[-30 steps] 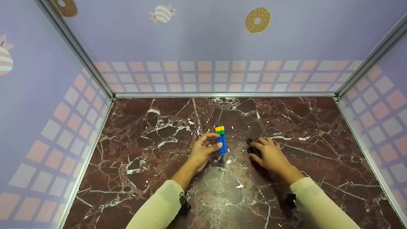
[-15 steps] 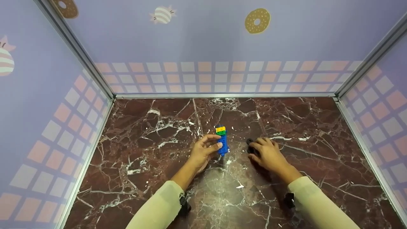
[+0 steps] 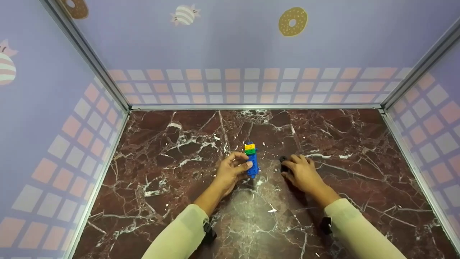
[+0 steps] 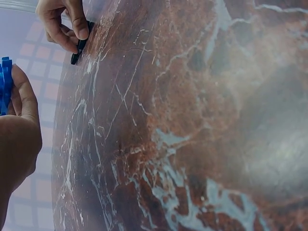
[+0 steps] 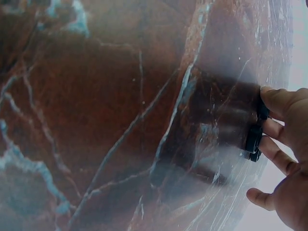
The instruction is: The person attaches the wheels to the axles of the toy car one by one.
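My left hand [image 3: 229, 172] pinches a blue toy-brick vehicle base [image 3: 253, 166] between thumb and fingers, held over the middle of the table. A yellow brick [image 3: 249, 146] and a green brick [image 3: 250, 151] sit at its far end. Only part of the blue base [image 4: 6, 84] shows at the edge of the left wrist view. To the right, my right hand [image 3: 304, 175] bends down to several small black wheels [image 3: 283, 158] on the tabletop, its fingertips gripping at them. The right wrist view has black wheels [image 5: 253, 138] side by side under the fingers, partly hidden.
The brown marbled tabletop [image 3: 172, 201] is bounded by a back wall [image 3: 233, 43] and side walls with metal rails. A small white fleck [image 3: 272, 210] lies or is patterned near the front middle.
The blue base in my left hand has shifted slightly nearer and turned a little. My right fingers have drawn closer round the wheels, now covering more of them.
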Motion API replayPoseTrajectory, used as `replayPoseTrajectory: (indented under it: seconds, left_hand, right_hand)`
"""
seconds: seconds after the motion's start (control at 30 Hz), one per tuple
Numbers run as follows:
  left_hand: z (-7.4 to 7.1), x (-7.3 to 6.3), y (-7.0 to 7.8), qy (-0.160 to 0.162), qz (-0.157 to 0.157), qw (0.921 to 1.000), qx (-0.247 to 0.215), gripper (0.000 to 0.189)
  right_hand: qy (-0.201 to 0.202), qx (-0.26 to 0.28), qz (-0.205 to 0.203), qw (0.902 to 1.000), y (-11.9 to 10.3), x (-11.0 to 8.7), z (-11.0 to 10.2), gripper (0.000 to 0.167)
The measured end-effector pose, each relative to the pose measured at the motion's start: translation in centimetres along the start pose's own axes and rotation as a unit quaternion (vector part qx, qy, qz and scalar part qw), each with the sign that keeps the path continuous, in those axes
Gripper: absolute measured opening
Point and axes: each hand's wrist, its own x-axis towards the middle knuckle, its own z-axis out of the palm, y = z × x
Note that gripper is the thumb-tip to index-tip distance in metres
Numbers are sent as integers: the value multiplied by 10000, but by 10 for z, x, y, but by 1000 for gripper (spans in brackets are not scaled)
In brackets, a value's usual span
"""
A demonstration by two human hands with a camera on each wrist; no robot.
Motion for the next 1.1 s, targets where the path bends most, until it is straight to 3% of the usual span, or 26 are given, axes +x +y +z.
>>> replayPoseTrajectory:
  seconds: [0.2,0.43,1.1]
  left_hand:
    - [3,1,1,85,-26,9999,-97,38]
    - [3,0,1,-164,55,9998,-131,74]
    - [3,-1,-2,-389,-141,9990,-143,72]
  right_hand:
    - [-5,-12,69,10000,0,0,0,27]
    - [-37,95,106,9999,3,-3,-2,26]
    - [172,252,94,9995,5,0,-11,31]
